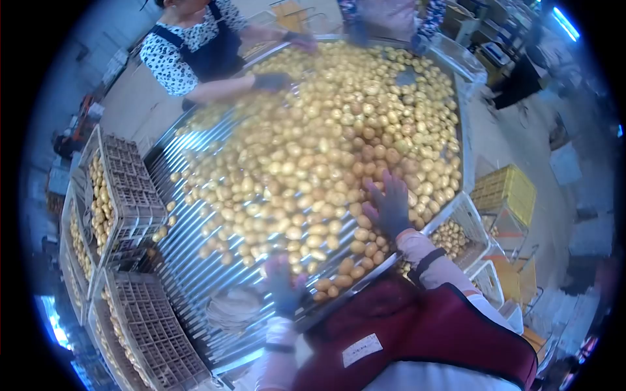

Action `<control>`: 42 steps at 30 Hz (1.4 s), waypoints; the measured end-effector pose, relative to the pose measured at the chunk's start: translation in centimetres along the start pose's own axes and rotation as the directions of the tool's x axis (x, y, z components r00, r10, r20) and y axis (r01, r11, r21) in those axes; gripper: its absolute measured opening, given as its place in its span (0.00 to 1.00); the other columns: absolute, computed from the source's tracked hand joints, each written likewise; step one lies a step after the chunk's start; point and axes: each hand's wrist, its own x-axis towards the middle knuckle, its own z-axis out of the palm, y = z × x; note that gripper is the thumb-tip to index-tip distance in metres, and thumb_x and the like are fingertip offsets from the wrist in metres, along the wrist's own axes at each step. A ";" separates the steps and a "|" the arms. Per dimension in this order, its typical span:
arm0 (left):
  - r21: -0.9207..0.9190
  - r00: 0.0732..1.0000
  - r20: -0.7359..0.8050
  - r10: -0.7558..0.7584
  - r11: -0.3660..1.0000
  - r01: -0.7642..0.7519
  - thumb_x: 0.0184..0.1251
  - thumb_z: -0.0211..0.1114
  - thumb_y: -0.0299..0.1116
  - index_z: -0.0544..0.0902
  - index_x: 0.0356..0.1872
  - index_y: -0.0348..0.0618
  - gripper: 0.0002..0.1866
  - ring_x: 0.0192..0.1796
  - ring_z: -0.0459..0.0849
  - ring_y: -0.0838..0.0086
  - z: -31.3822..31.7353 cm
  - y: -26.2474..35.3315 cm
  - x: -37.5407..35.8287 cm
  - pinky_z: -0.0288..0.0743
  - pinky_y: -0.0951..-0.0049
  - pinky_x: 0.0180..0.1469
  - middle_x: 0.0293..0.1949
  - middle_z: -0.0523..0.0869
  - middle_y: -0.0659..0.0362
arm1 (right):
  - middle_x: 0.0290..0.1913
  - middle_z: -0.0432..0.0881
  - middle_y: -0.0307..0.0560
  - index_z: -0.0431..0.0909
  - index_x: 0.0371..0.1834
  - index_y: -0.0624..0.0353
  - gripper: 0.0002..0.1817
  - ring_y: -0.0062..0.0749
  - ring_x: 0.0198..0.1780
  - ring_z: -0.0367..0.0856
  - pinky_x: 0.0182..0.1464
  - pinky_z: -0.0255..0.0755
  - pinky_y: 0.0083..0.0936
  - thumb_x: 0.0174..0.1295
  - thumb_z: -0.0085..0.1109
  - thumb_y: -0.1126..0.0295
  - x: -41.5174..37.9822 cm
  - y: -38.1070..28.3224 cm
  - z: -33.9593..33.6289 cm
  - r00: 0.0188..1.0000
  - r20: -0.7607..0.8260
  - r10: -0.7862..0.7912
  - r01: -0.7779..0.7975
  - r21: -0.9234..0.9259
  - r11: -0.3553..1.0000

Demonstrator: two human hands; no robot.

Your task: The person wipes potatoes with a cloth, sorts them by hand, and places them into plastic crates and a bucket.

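Observation:
Small yellow-brown potatoes [313, 156] lie heaped over a table of parallel metal bars [189, 267]. My right hand [390, 205], in a grey glove with pinkish fingertips, rests among them near the table's right edge, fingers spread and nothing gripped. Closer to the front edge is my left hand [283, 283], gloved alike and slightly blurred. Its fingers point away from me with the thumb apart, at the near border of the heap, and I see nothing held in it. A few larger brown potatoes [342, 274] sit between my two hands along the front edge.
Stacked plastic crates [134, 176] holding potatoes stand left. A white crate of potatoes [456, 234] and a yellow crate [502, 195] are at right. A flat, pale round bundle [233, 309] lies on the bars. Two people work across the table, one with gloved hands [272, 81] over the potatoes.

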 end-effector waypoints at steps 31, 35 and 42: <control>-0.196 0.993 -0.112 0.034 0.979 -0.056 0.60 0.70 0.31 0.82 0.52 0.45 0.18 0.47 0.80 0.51 1.7 0.2 16.6 0.74 0.53 0.50 0.45 0.82 0.50 | 0.51 0.76 0.53 0.76 0.52 0.55 0.21 0.49 0.55 0.75 0.52 0.72 0.46 0.61 0.64 0.56 9.7 -6.4 7.8 0.825 0.334 -0.456 0.318 0.393 0.863; -0.338 0.986 -0.134 -0.100 0.940 0.049 0.66 0.68 0.32 0.81 0.54 0.42 0.16 0.52 0.83 0.54 -0.4 1.3 9.9 0.76 0.56 0.55 0.49 0.84 0.50 | 0.44 0.80 0.50 0.76 0.47 0.56 0.13 0.40 0.47 0.79 0.48 0.75 0.39 0.63 0.62 0.65 9.4 -5.0 7.0 0.846 0.308 -0.435 0.152 0.643 0.751; -0.726 0.818 0.540 -0.196 -0.600 0.335 0.80 0.45 0.59 0.72 0.65 0.38 0.32 0.54 0.84 0.57 1.1 0.6 3.5 0.81 0.57 0.58 0.55 0.82 0.52 | 0.41 0.80 0.45 0.75 0.47 0.58 0.13 0.32 0.41 0.78 0.45 0.75 0.33 0.63 0.65 0.66 7.4 -10.0 2.2 0.916 0.300 -0.265 -0.146 0.868 0.475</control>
